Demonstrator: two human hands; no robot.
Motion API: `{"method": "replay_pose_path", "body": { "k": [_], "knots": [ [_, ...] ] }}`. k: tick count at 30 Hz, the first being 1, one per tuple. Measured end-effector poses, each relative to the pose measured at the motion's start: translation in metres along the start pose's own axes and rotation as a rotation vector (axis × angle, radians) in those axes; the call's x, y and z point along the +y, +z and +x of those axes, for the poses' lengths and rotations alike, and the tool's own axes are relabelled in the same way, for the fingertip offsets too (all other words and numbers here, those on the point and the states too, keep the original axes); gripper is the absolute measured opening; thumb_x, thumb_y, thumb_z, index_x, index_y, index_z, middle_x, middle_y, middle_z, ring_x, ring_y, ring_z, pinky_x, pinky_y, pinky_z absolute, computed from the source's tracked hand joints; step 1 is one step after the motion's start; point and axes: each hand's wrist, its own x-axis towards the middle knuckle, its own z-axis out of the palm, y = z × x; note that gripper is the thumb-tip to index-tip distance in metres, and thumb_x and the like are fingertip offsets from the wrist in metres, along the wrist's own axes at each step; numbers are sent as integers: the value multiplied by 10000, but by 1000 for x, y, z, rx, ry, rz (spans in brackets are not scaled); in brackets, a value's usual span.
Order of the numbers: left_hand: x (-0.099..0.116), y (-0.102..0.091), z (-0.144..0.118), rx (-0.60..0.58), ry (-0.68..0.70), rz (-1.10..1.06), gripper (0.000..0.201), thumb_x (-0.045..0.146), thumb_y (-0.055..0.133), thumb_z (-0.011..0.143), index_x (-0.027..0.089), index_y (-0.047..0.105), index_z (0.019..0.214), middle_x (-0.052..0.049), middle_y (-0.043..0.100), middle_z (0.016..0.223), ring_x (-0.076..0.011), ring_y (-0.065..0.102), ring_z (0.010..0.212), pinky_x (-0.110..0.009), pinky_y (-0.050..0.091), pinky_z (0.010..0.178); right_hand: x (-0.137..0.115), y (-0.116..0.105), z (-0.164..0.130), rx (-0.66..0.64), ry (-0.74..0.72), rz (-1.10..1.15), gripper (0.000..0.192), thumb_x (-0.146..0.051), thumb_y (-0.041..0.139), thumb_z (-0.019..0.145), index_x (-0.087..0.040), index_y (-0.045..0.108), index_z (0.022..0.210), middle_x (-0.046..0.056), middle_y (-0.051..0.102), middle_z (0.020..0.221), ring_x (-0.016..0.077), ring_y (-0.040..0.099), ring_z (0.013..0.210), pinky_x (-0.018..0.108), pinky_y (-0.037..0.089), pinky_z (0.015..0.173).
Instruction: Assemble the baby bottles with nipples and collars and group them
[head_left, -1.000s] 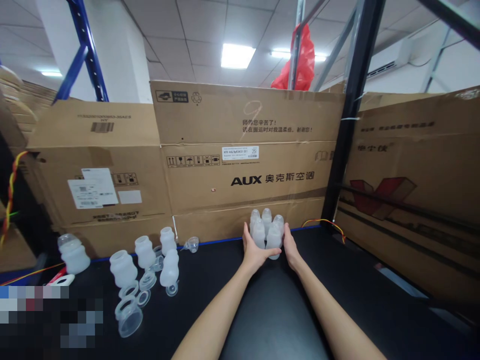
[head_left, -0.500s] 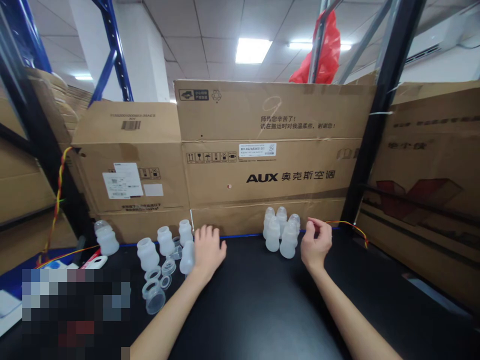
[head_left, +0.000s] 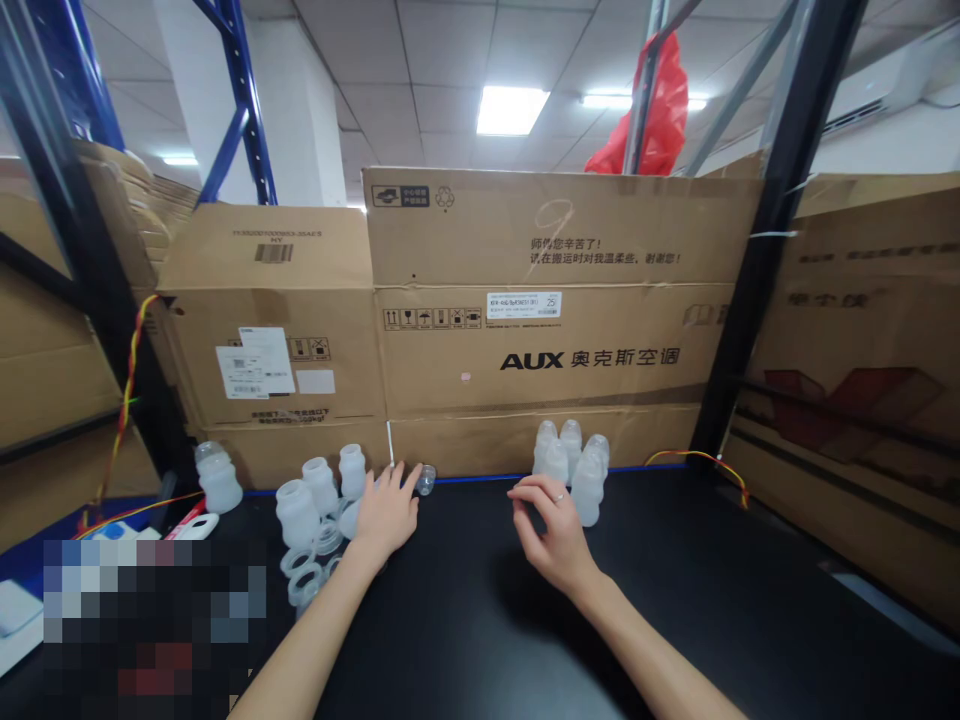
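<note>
Left hand (head_left: pixel 385 515) by bottles (head_left: pixel 321 488) (blue edge (head_left: pixel 480 479) beyond), open tabletop (head_left: pixel 450 580) rightward

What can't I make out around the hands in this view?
All in the head view:
White bottle beside the left hand: mostly hidden by it; contact unclear.
Clear rings: partly covered by the left forearm.
One grouped bottle: base hidden behind the right hand.
Left white labels: fine print too small.

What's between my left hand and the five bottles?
In the head view: a clear cap, black tabletop, and your right hand in front of the bottles.
</note>
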Motion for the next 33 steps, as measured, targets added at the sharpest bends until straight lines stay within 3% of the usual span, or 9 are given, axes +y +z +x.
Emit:
{"method": "replay_pose_path", "body": {
  "k": [6, 8, 12, 19, 23, 27, 33],
  "knots": [
    [-5, 8, -1, -10, 13, -114, 323, 216, 449, 942, 214, 686, 1161, -107, 685, 1231, -296, 606, 1180, -546, 228, 1213, -6, 4, -3, -95, 41, 31, 175, -180, 501, 965, -210, 646, 1059, 81, 616, 1060, 216, 590, 974, 381, 489, 882],
    [-5, 8, -3, -19, 19, -139, 284, 196, 464, 936, 220, 688, 1108, -87, 685, 1185, -266, 615, 1141, -484, 318, 1176, -3, 6, -5, -135, 66, 38, 180, -186, 500, 968, -215, 642, 1075, 79, 610, 1081, 218, 586, 992, 390, 486, 905],
    [-1, 7, -6, -41, 57, -200, 295, 126, 433, 929, 231, 672, 1066, -61, 667, 1124, -217, 639, 1009, -349, 485, 946, 7, 14, -12, -237, 123, 25, 216, -188, 524, 953, -225, 631, 1136, 76, 593, 1149, 228, 575, 1047, 419, 486, 961],
    [21, 0, -18, -46, 202, -370, 196, 208, 457, 976, 260, 635, 1038, -20, 669, 1104, -182, 656, 968, -299, 497, 871, 13, 31, -26, -433, 135, -15, 432, -221, 564, 952, -231, 521, 1382, 106, 505, 1366, 252, 541, 1189, 453, 471, 1061],
    [35, -6, -26, -44, 163, -580, 101, 294, 507, 980, 257, 596, 1010, 1, 690, 1023, -169, 664, 911, -281, 494, 804, 5, 33, -27, -512, 116, 13, 542, -227, 563, 964, -258, 430, 1488, 103, 450, 1445, 243, 504, 1273, 429, 450, 1103],
    [58, -2, -35, -60, 118, -761, 66, 275, 540, 951, 253, 595, 981, 11, 696, 975, -148, 654, 871, -257, 497, 781, 0, 31, -24, -502, 103, 93, 451, -223, 548, 976, -254, 485, 1421, 97, 488, 1401, 222, 531, 1247, 393, 461, 1091],
    [86, 8, -45, -126, 171, -847, 64, 192, 559, 894, 238, 585, 932, 0, 697, 932, -155, 656, 861, -266, 514, 806, 1, 23, -22, -496, 130, 201, 234, -220, 513, 997, -233, 581, 1220, 67, 599, 1181, 159, 620, 1001, 300, 519, 933]
  ]
}}
